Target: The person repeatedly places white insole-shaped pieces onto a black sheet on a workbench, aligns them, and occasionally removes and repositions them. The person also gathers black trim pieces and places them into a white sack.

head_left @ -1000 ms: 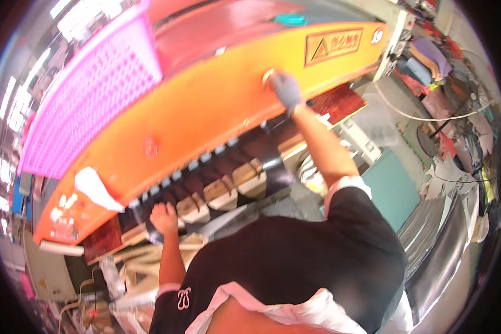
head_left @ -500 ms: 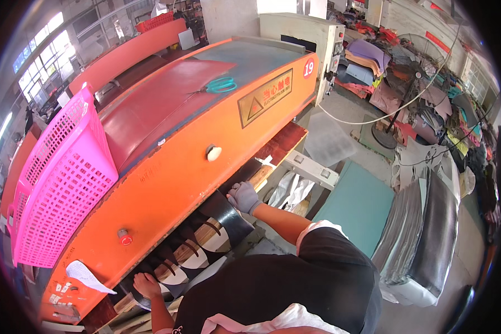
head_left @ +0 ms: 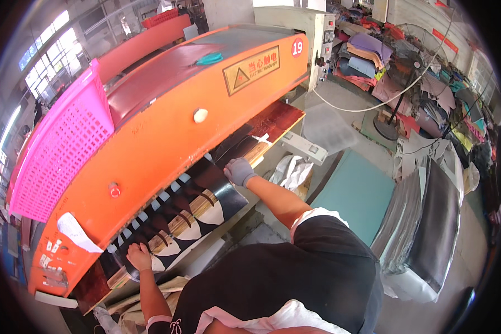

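A glossy black sheet (head_left: 162, 221) with rows of cut-out openings lies on a wooden board (head_left: 274, 123) under the orange press beam (head_left: 167, 145). Pale cut-outs and wood grain show through its gaps. At the sheet's right end, my gloved right hand (head_left: 239, 171) has its fingers curled on the sheet. My bare left hand (head_left: 139, 256) holds the sheet near its left end, its fingertips partly hidden. The sheet's near right corner bends down past the board's front edge.
A pink basket (head_left: 61, 167) and teal scissors (head_left: 210, 59) rest on the press. To my right are a green sheet stack (head_left: 353, 195) and a tall stack of dark sheets (head_left: 423, 234). A fan (head_left: 392, 125) stands before scrap piles. A white cable (head_left: 367, 110) hangs across.
More of the sheet now shows in front of the beam, including a back row of pale cut-outs. Both hands are farther from the beam, still at the sheet's ends. The view has shifted.
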The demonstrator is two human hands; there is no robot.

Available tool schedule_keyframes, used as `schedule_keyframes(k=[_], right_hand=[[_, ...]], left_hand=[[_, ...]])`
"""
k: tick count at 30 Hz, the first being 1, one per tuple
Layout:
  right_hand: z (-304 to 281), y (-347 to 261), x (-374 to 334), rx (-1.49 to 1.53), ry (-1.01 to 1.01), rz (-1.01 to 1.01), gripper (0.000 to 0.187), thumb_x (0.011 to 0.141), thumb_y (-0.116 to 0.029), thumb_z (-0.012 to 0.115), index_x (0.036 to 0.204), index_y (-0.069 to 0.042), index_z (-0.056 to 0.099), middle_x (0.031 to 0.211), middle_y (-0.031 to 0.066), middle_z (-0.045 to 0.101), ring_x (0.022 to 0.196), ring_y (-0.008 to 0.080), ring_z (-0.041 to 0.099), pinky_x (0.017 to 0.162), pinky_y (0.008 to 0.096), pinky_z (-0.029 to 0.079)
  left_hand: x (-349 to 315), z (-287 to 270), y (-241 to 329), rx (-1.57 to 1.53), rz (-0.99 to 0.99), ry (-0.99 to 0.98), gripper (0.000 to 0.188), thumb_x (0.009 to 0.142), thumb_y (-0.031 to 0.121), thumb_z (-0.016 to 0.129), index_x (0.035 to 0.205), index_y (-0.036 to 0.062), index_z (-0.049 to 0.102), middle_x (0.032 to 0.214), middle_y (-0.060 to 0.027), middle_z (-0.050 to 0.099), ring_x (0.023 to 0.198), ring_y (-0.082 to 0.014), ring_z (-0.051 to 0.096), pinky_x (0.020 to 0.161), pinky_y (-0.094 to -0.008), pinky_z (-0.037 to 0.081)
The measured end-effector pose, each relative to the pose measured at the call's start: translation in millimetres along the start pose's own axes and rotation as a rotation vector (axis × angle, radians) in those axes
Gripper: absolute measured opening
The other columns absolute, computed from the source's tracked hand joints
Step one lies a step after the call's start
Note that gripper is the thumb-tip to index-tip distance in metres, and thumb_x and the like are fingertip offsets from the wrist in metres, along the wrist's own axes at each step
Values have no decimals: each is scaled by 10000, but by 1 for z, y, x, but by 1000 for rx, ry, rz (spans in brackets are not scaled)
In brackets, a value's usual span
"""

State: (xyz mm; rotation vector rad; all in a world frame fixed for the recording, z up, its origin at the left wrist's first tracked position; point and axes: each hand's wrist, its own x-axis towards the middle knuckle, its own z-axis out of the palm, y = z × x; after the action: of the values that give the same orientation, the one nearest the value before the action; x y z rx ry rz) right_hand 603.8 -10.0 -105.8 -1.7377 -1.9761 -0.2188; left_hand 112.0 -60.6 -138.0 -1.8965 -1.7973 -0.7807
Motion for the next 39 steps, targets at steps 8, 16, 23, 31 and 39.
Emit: schedule_keyframes(k=[8,16,23,31,39], right_hand=[[-22,-48,-64,12,316,24,295,822,-268,502,656,-55,621,715,165,607,712,336,582,671,462,425],[-19,-76,-66,-68,323,11,163,826,-205,527,723,-88,576,695,114,544,662,327,527,617,455,391],[-40,-96,-2,477,95,433,416,865,-374,565,1005,17,590,1004,200,595,948,364,566,835,397,441],[-8,-173,159,-10,-298,85,912,636,-601,678,1305,-55,384,1343,228,384,1179,416,423,973,436,383],[-14,-199,200,-64,-545,303,828,601,-508,708,1268,-106,427,1380,184,335,1148,390,450,904,431,438]], left_hand=[[-41,-77,-22,19,87,78,199,804,234,559,727,54,522,777,-120,534,792,-313,537,676,-437,394],[-27,-81,-41,-148,8,21,214,739,190,619,632,99,458,670,-54,470,678,-262,500,622,-395,363],[2,-91,-49,-190,75,17,204,728,177,618,632,98,456,675,-61,471,671,-262,496,616,-393,363],[4,-107,-36,-265,-11,-88,204,686,112,642,635,90,446,658,-75,443,642,-286,472,607,-405,335],[2,-108,-25,-264,-95,-162,198,697,106,624,619,90,443,647,-85,437,638,-303,459,617,-411,334]])
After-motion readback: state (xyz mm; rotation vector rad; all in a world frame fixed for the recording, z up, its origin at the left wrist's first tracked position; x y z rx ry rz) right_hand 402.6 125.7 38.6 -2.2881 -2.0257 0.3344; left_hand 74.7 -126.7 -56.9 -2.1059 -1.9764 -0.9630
